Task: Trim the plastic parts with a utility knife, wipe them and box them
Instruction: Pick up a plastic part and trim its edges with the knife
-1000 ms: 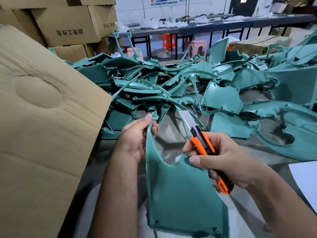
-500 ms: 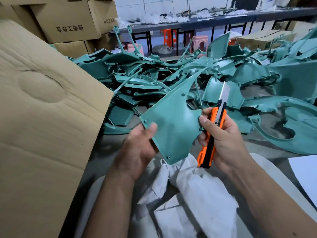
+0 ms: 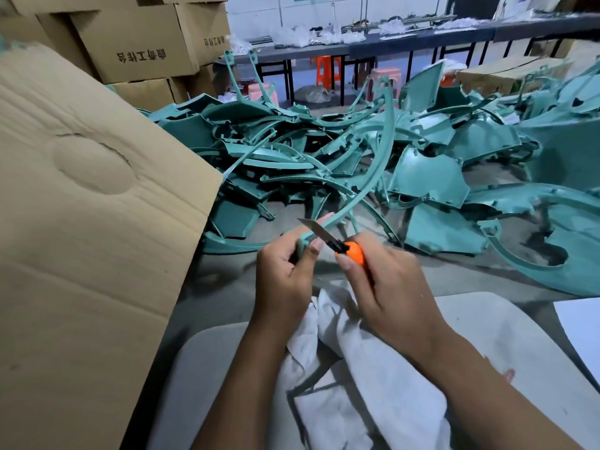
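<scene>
My left hand [image 3: 285,271] grips the near end of a teal plastic part [image 3: 383,151], seen edge-on as a long curved strip rising up and away. My right hand [image 3: 386,287] holds an orange utility knife [image 3: 352,250]. Its blade [image 3: 313,228] points left and lies against the part's edge just above my left fingers. A white cloth [image 3: 357,368] lies crumpled under both wrists on my lap.
A big heap of teal plastic parts [image 3: 292,151] covers the grey table [image 3: 227,280] ahead and to the right. An open cardboard box flap [image 3: 91,222] stands at my left. Stacked cartons [image 3: 139,43] sit behind it. A white sheet [image 3: 581,329] lies at right.
The part has been turned from showing its broad face to edge-on. The knife swung from blade-up to blade-left, and now meets the part's edge near my left fingers.
</scene>
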Demonstrator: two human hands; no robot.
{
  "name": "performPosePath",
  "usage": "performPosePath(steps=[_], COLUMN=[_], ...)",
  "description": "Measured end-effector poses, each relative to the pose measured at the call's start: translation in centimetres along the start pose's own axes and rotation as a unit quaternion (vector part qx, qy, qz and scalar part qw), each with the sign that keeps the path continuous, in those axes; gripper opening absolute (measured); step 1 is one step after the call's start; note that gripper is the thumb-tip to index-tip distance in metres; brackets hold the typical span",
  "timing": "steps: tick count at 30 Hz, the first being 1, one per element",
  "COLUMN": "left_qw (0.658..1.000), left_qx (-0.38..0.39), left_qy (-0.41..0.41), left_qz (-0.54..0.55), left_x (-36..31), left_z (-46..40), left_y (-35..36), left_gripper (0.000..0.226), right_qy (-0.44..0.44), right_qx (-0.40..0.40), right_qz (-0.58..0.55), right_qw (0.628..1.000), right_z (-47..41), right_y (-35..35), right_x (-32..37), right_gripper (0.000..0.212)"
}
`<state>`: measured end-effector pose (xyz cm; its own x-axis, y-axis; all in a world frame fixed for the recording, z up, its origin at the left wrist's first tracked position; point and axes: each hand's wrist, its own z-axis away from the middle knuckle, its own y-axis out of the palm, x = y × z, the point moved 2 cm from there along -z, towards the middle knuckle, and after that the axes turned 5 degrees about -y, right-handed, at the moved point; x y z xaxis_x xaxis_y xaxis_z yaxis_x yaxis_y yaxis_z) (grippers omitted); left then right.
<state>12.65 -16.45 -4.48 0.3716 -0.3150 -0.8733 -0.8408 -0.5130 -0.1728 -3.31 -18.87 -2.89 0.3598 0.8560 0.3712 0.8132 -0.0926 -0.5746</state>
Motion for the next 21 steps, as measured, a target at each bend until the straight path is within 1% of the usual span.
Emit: performPosePath(steps=[1,2,4,5,7,9,12,13,15,17,18,19,21], left_qw=[1.0,1.0,0.999,0.999,0.998,0.997,0.995,0.996,0.996,0.995,0.995,0.995,0.992], left_qx=[0.003,0.011,0.037,0.044,0.055,0.07,0.083,0.081,0.077,0.075,0.076,0.082,0.102], left_qy=[0.002,0.006,0.008,-0.002,-0.015,-0.026,-0.042,-0.045,-0.052,-0.058,-0.058,-0.058,-0.065], left_qz=[0.005,0.017,0.02,0.024,0.025,0.022,0.025,0.02,0.007,0.011,0.014,0.016,0.025], left_x=[0.1,0.2,-0.1,-0.2,-0.3,-0.4,-0.3,-0.2,-0.1,-0.2,-0.3,-0.3,-0.6], left_z=[0.0,-0.1,0.0,0.0,-0.1,-0.3,-0.5,-0.5,-0.5,-0.5,-0.5,-0.5,-0.5], left_y=[0.0,0.0,-0.1,-0.2,-0.8,-1.4,-2.2,-2.3,-2.3,-2.1,-2.1,-2.2,-2.6], left_gripper=[0.038,0.036,0.017,0.016,0.024,0.03,0.029,0.027,0.024,0.023,0.023,0.024,0.029], right_qy=[0.004,0.007,0.024,0.042,0.083,0.128,0.198,0.195,0.143,0.067,0.037,0.02,0.023], right_qx=[0.01,0.013,-0.001,-0.02,-0.057,-0.078,-0.115,-0.133,-0.143,-0.095,-0.064,-0.04,-0.028], right_qz=[0.021,0.039,0.048,0.039,0.041,0.063,0.082,0.087,0.075,0.057,0.065,0.085,0.112], right_qw=[1.0,0.999,0.999,0.998,0.994,0.987,0.97,0.968,0.976,0.992,0.995,0.995,0.993], right_z=[0.0,0.0,0.0,-0.1,-0.2,-0.3,-0.2,-0.2,-0.3,-0.3,-0.2,-0.2,-0.2], right_y=[0.2,0.2,0.0,-0.3,-0.9,-1.5,-2.6,-2.8,-2.9,-1.9,-1.3,-0.7,-0.5], right_x=[0.0,0.0,-0.1,-0.5,-1.6,-3.1,-4.7,-4.6,-3.5,-1.8,-1.1,-0.7,-0.5], right_gripper=[0.03,0.029,0.027,0.027,0.031,0.037,0.038,0.037,0.033,0.027,0.025,0.025,0.027])
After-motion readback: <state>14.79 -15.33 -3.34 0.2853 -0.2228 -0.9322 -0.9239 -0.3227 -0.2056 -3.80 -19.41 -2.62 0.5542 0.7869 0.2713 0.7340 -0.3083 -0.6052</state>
